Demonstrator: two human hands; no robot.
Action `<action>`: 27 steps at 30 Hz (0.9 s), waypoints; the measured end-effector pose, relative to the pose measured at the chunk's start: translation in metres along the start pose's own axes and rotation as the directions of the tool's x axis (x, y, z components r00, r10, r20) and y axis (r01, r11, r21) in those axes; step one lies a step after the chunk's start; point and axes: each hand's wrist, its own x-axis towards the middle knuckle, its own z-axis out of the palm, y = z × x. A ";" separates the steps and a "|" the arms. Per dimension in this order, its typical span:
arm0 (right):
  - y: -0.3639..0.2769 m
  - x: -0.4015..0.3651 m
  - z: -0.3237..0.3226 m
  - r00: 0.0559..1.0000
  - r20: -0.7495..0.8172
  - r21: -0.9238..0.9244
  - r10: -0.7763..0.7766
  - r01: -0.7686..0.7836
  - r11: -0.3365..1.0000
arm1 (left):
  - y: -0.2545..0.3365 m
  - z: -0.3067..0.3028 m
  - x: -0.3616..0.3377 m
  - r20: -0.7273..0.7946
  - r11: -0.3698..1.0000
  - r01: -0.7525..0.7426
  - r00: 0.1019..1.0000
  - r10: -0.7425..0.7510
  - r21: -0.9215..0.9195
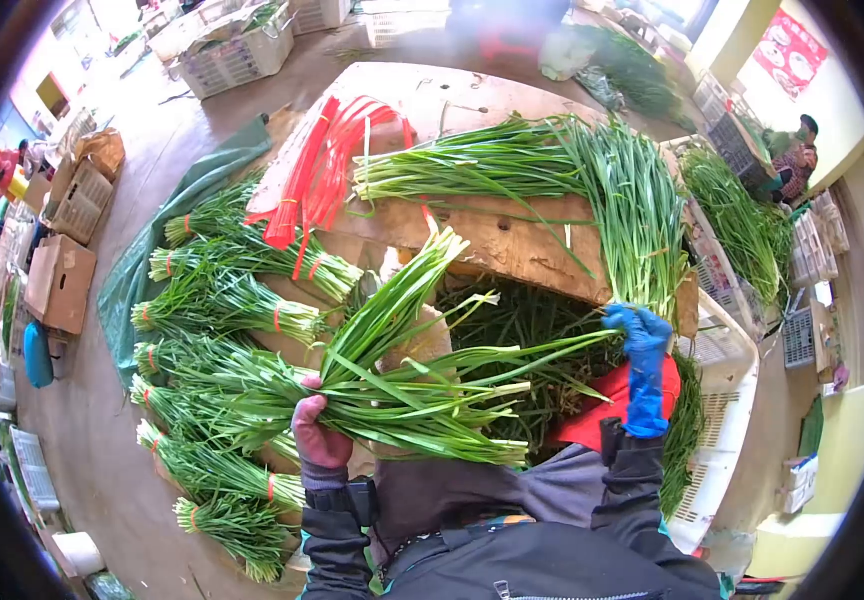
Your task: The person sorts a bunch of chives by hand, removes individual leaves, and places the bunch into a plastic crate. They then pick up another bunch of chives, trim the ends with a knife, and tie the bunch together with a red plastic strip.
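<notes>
A loose bunch of green chives fans out over my lap, its pale stem ends pointing right and upward. My left hand, in a pinkish glove, is closed around the bunch at its left part. In a blue glove, my right hand pinches the ends of a few long strands that stretch across from the bunch. Just above that hand, a pile of chives hangs over the corner of a wooden board. Its exact fingertip grip is partly hidden.
Several chive bundles tied with red bands lie to the left on a green tarp. Red plastic strips rest on the board. A white crate stands at right. Farther off are crates, cardboard boxes and a seated person.
</notes>
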 end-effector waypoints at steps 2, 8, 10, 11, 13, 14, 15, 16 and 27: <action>0.012 -0.007 -0.040 1.000 -0.014 0.011 0.021 -0.021 1.000 | 0.000 -0.006 -0.001 -0.001 1.000 -0.024 1.000 0.024 -0.014; 0.007 -0.026 -0.087 0.998 -0.056 -0.180 0.008 -0.018 0.983 | 0.002 -0.029 0.001 -0.053 0.995 -0.058 0.997 0.062 0.077; 0.000 -0.027 -0.088 0.994 -0.109 -0.179 -0.001 -0.019 0.984 | -0.001 -0.025 0.002 -0.048 0.996 -0.076 0.996 0.079 0.055; -0.009 -0.025 -0.087 0.987 -0.130 -0.127 0.098 -0.114 0.985 | 0.001 -0.025 0.001 0.006 0.997 -0.031 0.999 0.031 0.070; -0.022 -0.018 -0.085 0.969 -0.118 -0.060 0.218 -0.226 0.972 | 0.002 -0.027 0.001 -0.016 1.000 -0.021 1.000 0.021 0.022; -0.022 -0.014 -0.084 0.969 -0.126 -0.062 0.212 -0.221 0.973 | 0.001 -0.028 0.001 -0.018 0.999 -0.031 0.999 0.031 0.012; -0.022 -0.012 -0.081 0.975 -0.069 -0.005 0.212 -0.213 0.977 | 0.001 -0.028 0.002 -0.008 0.999 -0.031 0.999 0.031 0.012; -0.023 -0.009 -0.078 0.978 -0.008 0.051 0.209 -0.208 0.977 | 0.001 -0.028 0.002 -0.007 1.000 -0.027 1.000 0.027 0.009; -0.031 -0.004 -0.061 0.944 0.106 -0.059 0.313 -0.308 0.950 | -0.003 -0.026 0.000 -0.060 0.999 -0.034 0.998 0.036 0.031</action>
